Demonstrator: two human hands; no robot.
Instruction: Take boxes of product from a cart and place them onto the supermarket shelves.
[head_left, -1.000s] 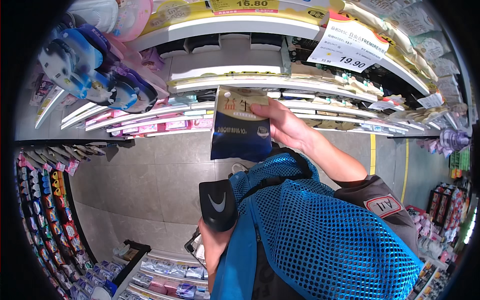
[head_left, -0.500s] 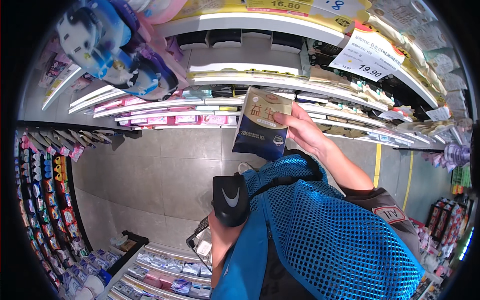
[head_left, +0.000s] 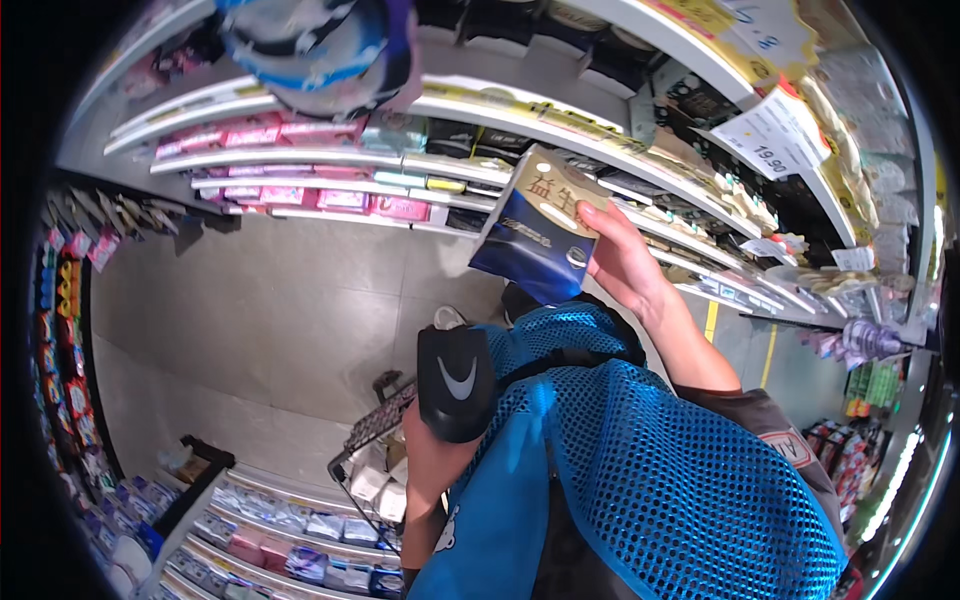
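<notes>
My right hand (head_left: pixel 632 262) grips a cream and dark blue pack of sanitary pads (head_left: pixel 528 222) by its right side, thumb on the front. The pack is tilted and held up before the shelves. Lower down, my left hand (head_left: pixel 436 460) is wrapped round a black handheld scanner (head_left: pixel 456 388) with a grey curved mark on top; the scanner's head hides most of the fingers. Beside my left forearm is a dark wire cart (head_left: pixel 345 470) with white boxes (head_left: pixel 372 482) in it. A blue mesh vest (head_left: pixel 690 470) covers my body.
Long white shelves (head_left: pixel 330 160) with pink and dark packs run across the far side. A paper price tag (head_left: pixel 768 140) hangs from a shelf at upper right. Blue hanging goods (head_left: pixel 320 45) jut out at upper left. More stocked shelves (head_left: pixel 290 530) stand at lower left.
The view has shifted, and more of the cart shows. The pack has tilted clockwise and stays in my right hand. My left hand still holds the scanner.
</notes>
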